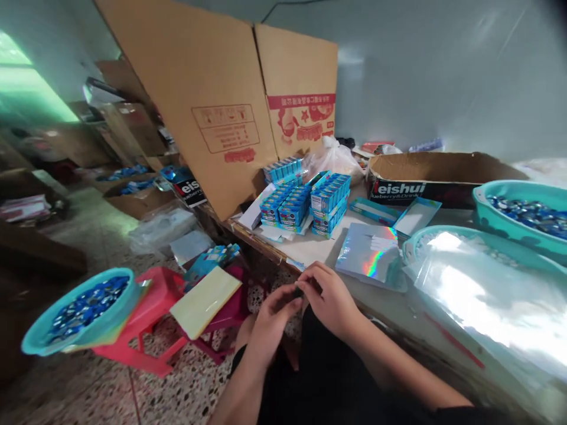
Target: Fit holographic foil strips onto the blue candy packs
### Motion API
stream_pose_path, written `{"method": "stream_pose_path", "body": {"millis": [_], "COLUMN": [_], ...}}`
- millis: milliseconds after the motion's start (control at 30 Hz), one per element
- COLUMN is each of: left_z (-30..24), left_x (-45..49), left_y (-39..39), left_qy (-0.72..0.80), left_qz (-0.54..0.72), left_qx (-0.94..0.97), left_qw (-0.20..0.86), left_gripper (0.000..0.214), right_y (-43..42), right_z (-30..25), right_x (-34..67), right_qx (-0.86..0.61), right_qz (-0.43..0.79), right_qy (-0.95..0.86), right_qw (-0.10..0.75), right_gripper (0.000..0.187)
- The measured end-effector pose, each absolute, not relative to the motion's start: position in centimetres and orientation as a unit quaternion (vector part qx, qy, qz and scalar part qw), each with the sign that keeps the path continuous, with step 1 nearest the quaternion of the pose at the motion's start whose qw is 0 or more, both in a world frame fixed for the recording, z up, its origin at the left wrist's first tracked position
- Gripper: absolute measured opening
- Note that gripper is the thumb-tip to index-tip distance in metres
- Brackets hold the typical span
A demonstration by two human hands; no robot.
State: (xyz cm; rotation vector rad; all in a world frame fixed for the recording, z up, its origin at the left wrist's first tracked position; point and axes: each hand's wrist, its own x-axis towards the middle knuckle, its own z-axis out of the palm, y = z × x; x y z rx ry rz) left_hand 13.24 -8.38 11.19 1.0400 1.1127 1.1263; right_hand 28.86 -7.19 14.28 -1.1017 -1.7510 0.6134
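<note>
My left hand (271,321) and my right hand (328,300) meet above my lap, at the table's near edge. Both have their fingers curled, pinching a small dark item (300,290) between them; I cannot make out what it is. Just beyond my right hand a stack of shiny holographic sheets (370,255) lies on the table. Stacks of small blue boxes (305,203) stand further back on the table.
A teal basin of blue pieces (82,310) rests on a red plastic stool (153,321) at my left, beside a yellow pad (204,300). Two teal basins (518,209) and clear plastic bags (491,295) crowd the right. Upright cardboard cartons (230,100) wall the back.
</note>
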Motion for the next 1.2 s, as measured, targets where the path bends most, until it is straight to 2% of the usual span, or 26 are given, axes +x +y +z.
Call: {"method": "stream_pose_path", "body": {"millis": [100, 167, 333, 500, 633, 700, 800, 933, 1067, 1200], "left_z": [10.9, 11.9, 17.4, 20.5, 21.5, 22.5, 24.2, 25.9, 26.0, 24.4], "left_x": [12.9, 13.2, 15.4, 17.8, 19.8, 20.5, 21.3, 22.7, 25.1, 28.2], "left_y": [-7.0, -4.7, 4.6, 14.4, 20.2, 22.2, 24.4, 26.8, 31.0, 36.2], "left_qy": [0.526, 0.512, 0.367, 0.258, 0.305, 0.33, 0.372, 0.431, 0.461, 0.465], "left_qz": [0.452, 0.432, 0.356, 0.281, 0.323, 0.284, 0.214, 0.218, 0.23, 0.234], "left_qx": [0.507, 0.545, 0.655, 0.648, 0.588, 0.568, 0.518, 0.429, 0.401, 0.438], "left_qw": [0.511, 0.504, 0.557, 0.66, 0.676, 0.699, 0.74, 0.763, 0.758, 0.733], "left_gripper": [0.029, 0.027, 0.022, 0.018, 0.036, 0.038, 0.039, 0.047, 0.058, 0.059], "right_y": [-6.9, -6.6, -3.6, 4.9, 11.7, 14.0, 16.1, 18.5, 22.5, 27.4], "right_z": [13.8, 13.6, 15.1, 18.9, 21.7, 23.2, 25.5, 27.5, 26.9, 24.3], "right_x": [28.7, 28.9, 30.6, 31.1, 31.0, 31.6, 33.6, 36.7, 38.8, 40.3], "right_qx": [-0.458, -0.467, -0.517, -0.546, -0.566, -0.586, -0.601, -0.602, -0.647, -0.7], "right_qz": [0.288, 0.303, 0.283, 0.253, 0.242, 0.236, 0.286, 0.357, 0.33, 0.256], "right_qy": [-0.645, -0.607, -0.492, -0.392, -0.351, -0.349, -0.325, -0.255, -0.226, -0.2], "right_qw": [0.54, 0.568, 0.641, 0.695, 0.705, 0.693, 0.672, 0.668, 0.649, 0.635], "right_gripper": [0.012, 0.012, 0.013, 0.011, 0.01, 0.01, 0.014, 0.024, 0.033, 0.032]}}
